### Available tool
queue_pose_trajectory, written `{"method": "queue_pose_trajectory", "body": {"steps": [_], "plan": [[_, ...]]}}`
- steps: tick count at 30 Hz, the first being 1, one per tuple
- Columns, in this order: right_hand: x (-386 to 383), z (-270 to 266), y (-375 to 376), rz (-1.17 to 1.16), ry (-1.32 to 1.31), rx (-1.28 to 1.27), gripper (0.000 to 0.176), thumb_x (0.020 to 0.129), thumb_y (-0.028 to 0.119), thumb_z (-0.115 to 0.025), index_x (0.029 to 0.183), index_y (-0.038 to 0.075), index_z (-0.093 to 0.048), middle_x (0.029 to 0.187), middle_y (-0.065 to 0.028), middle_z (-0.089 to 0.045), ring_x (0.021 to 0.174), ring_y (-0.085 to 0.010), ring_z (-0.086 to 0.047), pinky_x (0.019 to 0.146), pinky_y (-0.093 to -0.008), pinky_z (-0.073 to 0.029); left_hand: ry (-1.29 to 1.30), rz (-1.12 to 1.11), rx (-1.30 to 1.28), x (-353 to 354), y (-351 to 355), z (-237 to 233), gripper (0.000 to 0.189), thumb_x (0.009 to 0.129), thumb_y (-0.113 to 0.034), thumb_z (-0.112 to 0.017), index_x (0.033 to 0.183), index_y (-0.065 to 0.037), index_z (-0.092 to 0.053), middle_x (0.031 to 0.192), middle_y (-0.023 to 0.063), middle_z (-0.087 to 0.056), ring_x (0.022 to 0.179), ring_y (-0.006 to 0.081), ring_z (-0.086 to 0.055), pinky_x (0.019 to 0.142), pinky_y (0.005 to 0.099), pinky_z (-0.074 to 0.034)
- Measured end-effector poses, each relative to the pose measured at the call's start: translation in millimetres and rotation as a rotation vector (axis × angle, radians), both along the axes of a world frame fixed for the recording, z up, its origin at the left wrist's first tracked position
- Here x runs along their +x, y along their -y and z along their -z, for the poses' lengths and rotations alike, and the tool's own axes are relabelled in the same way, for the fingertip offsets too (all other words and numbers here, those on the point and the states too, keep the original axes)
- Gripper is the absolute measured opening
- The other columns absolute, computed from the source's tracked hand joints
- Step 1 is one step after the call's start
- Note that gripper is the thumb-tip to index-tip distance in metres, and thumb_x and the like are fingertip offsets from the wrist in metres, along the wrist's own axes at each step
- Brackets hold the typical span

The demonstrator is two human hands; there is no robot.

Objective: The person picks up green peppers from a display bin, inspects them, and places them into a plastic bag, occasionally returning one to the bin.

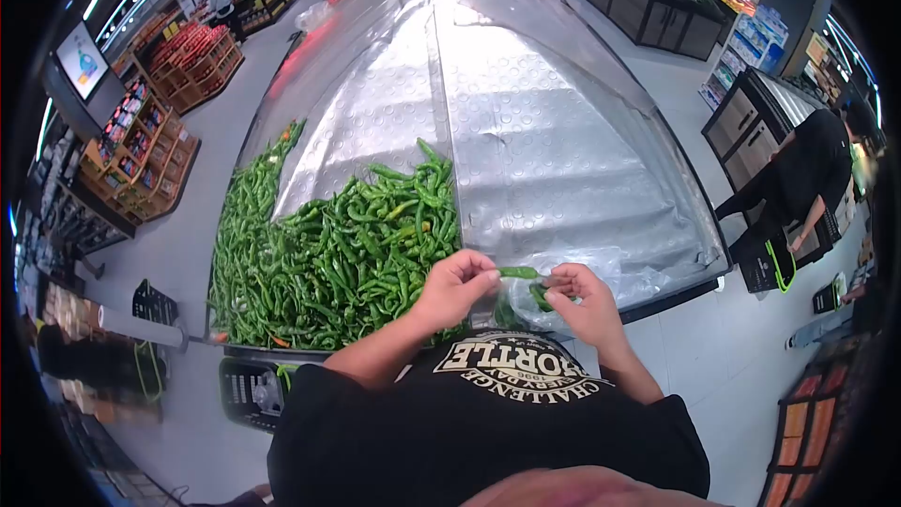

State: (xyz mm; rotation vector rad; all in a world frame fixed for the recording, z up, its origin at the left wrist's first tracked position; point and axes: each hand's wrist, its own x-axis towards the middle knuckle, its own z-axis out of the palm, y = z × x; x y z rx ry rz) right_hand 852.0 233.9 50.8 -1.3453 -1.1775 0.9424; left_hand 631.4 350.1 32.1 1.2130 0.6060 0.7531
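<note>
My left hand (452,289) pinches one end of a long green chili pepper (519,272), held level in front of my chest. My right hand (587,305) is just to the right of the pepper's other end, its thumb and fingers drawn together at the edge of a clear plastic bag (526,314). Some green peppers show through the bag, which hangs below both hands. Left of my hands, a large heap of green peppers (366,244) covers the near left part of the display stand (526,150).
The stand's bare silver lining stretches ahead and right. A black shopping basket (249,394) with a green handle is below its front left edge. At the right a person in black (798,169) bends beside another basket (770,268). Wooden shelves (141,160) stand left.
</note>
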Motion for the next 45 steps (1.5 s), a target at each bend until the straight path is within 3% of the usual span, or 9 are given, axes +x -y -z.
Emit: {"method": "queue_pose_trajectory", "body": {"steps": [5,9,13,17,18,23,27,38,45], "plan": [[5,15,-7,-0.046,0.545,-0.125,0.020,0.087,0.016,-0.067,0.102,0.004,-0.067,0.097,-0.0141,-0.069,0.083,-0.0260,-0.069,0.074,-0.0327,-0.053,-0.125,-0.361,0.108,-45,-22,7,0.010,0.090,-0.005,-0.067,0.092,-0.003,-0.058,0.078,-0.0034,-0.059,0.067,0.0026,-0.052,0.059,0.0191,-0.042],[7,32,-11,-0.099,0.721,-0.171,0.022,0.087,0.018,-0.066,0.104,0.005,-0.068,0.100,-0.0147,-0.069,0.085,-0.0314,-0.068,0.075,-0.0361,-0.054,-0.170,-0.622,0.211,-78,-37,14,0.011,0.090,-0.006,-0.069,0.089,-0.005,-0.057,0.076,-0.0039,-0.059,0.067,0.0026,-0.052,0.060,0.0194,-0.043],[8,45,-21,-0.129,0.814,-0.203,0.025,0.085,0.019,-0.065,0.107,0.007,-0.067,0.102,-0.0144,-0.068,0.090,-0.0331,-0.067,0.078,-0.0401,-0.053,-0.420,-0.829,0.426,-95,-46,19,0.015,0.087,-0.009,-0.072,0.086,-0.003,-0.058,0.072,-0.0015,-0.059,0.065,0.0057,-0.054,0.061,0.0233,-0.046],[10,53,-27,-0.205,0.954,-0.328,0.033,0.084,0.025,-0.063,0.113,0.009,-0.066,0.109,-0.0143,-0.067,0.100,-0.0341,-0.064,0.085,-0.0433,-0.052,-0.704,-0.825,0.765,-100,-56,28,0.013,0.083,-0.008,-0.072,0.084,-0.004,-0.060,0.081,0.0080,-0.062,0.070,0.0202,-0.062,0.066,0.0307,-0.050],[10,55,-27,-0.230,0.979,-0.314,0.033,0.084,0.024,-0.063,0.113,0.009,-0.066,0.109,-0.0148,-0.067,0.100,-0.0341,-0.064,0.085,-0.0430,-0.052,-0.769,-0.784,0.740,-100,-57,29,0.013,0.080,-0.008,-0.073,0.084,-0.005,-0.061,0.087,0.0104,-0.062,0.079,0.0277,-0.063,0.071,0.0365,-0.050],[19,70,-25,-0.272,0.993,-0.271,0.036,0.081,0.021,-0.061,0.116,0.010,-0.066,0.112,-0.0146,-0.065,0.100,-0.0333,-0.064,0.087,-0.0419,-0.052,-0.855,-0.750,0.874,-94,-62,37,0.013,0.078,-0.009,-0.073,0.082,-0.005,-0.061,0.089,0.0108,-0.062,0.089,0.0327,-0.059,0.079,0.0424,-0.047],[19,63,-17,-0.237,1.003,-0.255,0.035,0.080,0.020,-0.062,0.113,0.013,-0.069,0.110,-0.0131,-0.064,0.098,-0.0327,-0.064,0.085,-0.0424,-0.052,-0.899,-0.737,1.050,-92,-63,35,0.017,0.076,-0.008,-0.074,0.087,-0.005,-0.061,0.097,0.0118,-0.062,0.095,0.0340,-0.057,0.085,0.0437,-0.045],[16,67,-6,-0.162,0.927,-0.283,0.018,0.074,0.014,-0.064,0.091,0.010,-0.069,0.097,-0.0138,-0.063,0.094,-0.0336,-0.064,0.081,-0.0445,-0.052,-0.775,-0.704,1.109,-61,-47,11,0.019,0.081,-0.008,-0.073,0.095,-0.004,-0.061,0.111,0.0135,-0.059,0.107,0.0323,-0.053,0.094,0.0433,-0.042],[15,55,-2,-0.050,0.849,-0.313,0.029,0.077,0.013,-0.062,0.106,0.010,-0.065,0.103,-0.0160,-0.064,0.098,-0.0354,-0.063,0.082,-0.0446,-0.051,-0.599,-0.617,1.077,-41,-34,-4,0.016,0.081,-0.003,-0.071,0.094,-0.003,-0.062,0.109,0.0143,-0.060,0.105,0.0305,-0.056,0.092,0.0406,-0.044]]}}
